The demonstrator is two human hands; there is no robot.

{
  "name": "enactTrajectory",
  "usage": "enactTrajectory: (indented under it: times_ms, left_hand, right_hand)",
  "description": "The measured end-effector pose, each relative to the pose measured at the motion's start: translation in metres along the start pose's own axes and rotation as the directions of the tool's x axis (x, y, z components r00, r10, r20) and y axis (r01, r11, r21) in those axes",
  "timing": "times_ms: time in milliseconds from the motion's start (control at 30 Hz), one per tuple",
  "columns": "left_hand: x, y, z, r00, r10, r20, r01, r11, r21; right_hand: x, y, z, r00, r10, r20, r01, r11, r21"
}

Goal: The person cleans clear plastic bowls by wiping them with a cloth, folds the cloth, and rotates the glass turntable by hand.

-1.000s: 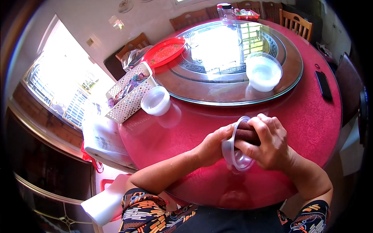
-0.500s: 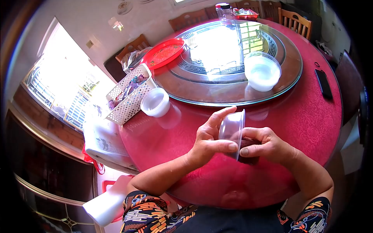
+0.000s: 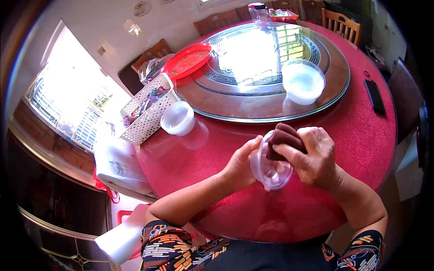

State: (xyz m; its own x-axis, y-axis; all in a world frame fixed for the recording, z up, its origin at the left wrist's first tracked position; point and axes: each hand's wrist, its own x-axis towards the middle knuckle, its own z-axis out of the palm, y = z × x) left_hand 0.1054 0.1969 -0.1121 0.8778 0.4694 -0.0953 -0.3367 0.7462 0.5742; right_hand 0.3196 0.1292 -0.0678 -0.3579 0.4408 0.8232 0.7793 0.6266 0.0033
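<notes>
My left hand (image 3: 243, 165) is wrapped round the outside of a clear plastic bowl (image 3: 275, 177), tilted so that its mouth faces right. In my right hand (image 3: 316, 156) is a folded dark brown cloth (image 3: 285, 141), pinched between thumb and fingers. The cloth lies against the upper rim of the bowl, partly inside it. Another clear plastic bowl (image 3: 177, 119) stands on the red table, left of my hands. A stack of clear bowls (image 3: 304, 82) rests on the glass turntable beyond them.
The round red table (image 3: 361, 149) carries a glass turntable (image 3: 217, 106). At left are a white perforated basket (image 3: 151, 118) with wrapped items and a red tray (image 3: 187, 62). A black phone (image 3: 375, 97) lies at right. Jars (image 3: 260, 12) stand at the back.
My right hand has risen with the cloth from behind the bowl to its upper rim. The bowl has turned, so its open mouth now shows.
</notes>
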Motion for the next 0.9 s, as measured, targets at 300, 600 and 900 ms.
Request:
enactTrajectory:
  times_ms: [300,600,900]
  left_hand:
    - [-0.006,0.003,0.024,0.969,0.242,-0.055,-0.202,0.897,0.394]
    - [-0.010,0.012,0.022,0.869,0.493,-0.031,-0.393,0.728,0.561]
    - [-0.007,0.011,0.016,0.947,0.306,-0.099,-0.242,0.880,0.408]
  right_hand:
    - [0.000,0.000,0.000,0.971,0.231,0.055,-0.237,0.948,0.211]
    - [0.002,-0.004,-0.006,0.608,0.454,0.651,-0.794,0.327,0.512]
    - [-0.015,0.001,0.012,0.863,0.435,0.255,-0.504,0.737,0.451]
